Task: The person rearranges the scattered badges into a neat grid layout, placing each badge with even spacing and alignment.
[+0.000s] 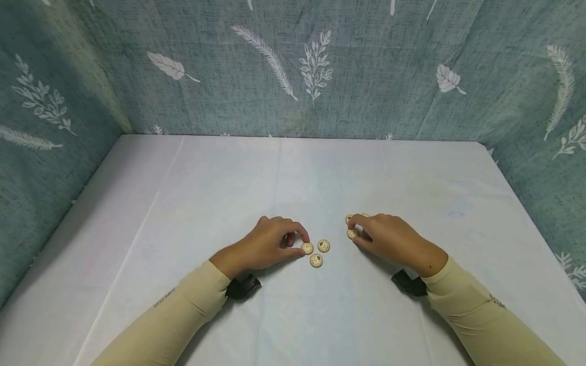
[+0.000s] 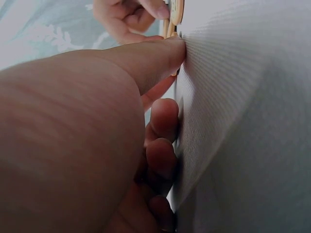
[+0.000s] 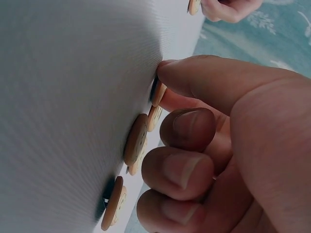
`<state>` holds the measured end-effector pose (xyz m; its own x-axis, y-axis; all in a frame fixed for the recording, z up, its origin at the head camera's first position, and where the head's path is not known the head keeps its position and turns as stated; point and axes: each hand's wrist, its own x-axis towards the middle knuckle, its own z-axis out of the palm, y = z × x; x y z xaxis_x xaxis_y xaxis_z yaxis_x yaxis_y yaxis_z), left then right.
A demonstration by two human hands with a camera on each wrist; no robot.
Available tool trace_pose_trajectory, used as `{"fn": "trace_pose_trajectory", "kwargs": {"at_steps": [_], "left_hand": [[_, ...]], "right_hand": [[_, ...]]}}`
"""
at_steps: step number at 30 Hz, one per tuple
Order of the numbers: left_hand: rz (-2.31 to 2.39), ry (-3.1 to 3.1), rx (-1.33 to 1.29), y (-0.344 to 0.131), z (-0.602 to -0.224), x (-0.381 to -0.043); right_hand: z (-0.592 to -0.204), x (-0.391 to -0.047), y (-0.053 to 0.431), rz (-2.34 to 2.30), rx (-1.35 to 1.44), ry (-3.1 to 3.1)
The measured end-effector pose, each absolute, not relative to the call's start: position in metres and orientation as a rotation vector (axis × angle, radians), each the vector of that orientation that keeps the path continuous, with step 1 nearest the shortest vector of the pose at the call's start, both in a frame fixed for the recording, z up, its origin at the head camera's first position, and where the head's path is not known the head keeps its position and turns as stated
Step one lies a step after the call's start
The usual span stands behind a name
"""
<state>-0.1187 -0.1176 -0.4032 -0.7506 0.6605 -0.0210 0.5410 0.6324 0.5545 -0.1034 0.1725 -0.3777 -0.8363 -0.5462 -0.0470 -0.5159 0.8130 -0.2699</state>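
Note:
Small round wooden discs printed with faces lie on the white-covered table. In the head view, my left hand [image 1: 274, 244] pinches one disc [image 1: 307, 248] by its edges between thumb and index finger. Just right of it lie two more, an upper disc [image 1: 323, 246] and a lower disc [image 1: 316, 261]. Over the right-hand group, my right hand [image 1: 389, 236] pinches a disc [image 1: 351, 234] with thumb and index finger; another disc [image 1: 349, 219] sits just beyond. The right wrist view shows several discs, including a near one [image 3: 114, 204], beside the curled other fingers. My hand partly hides this group in the head view.
A white cloth [image 1: 206, 183] with fold creases covers the table. Green leaf-patterned fabric [image 1: 366, 76] hangs behind it and along both sides. Dark wrist devices, one on the left [image 1: 243, 287] and one on the right [image 1: 409, 283], sit below the wrists.

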Motion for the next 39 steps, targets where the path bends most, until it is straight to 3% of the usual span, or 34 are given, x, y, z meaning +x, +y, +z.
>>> {"fn": "trace_pose_trajectory", "kwargs": {"at_steps": [39], "left_hand": [[0.779, 2.635, 0.981, -0.118, -0.402, -0.12]], "right_hand": [[-0.37, -0.09, 0.15, -0.561, -1.077, 2.882]]}}
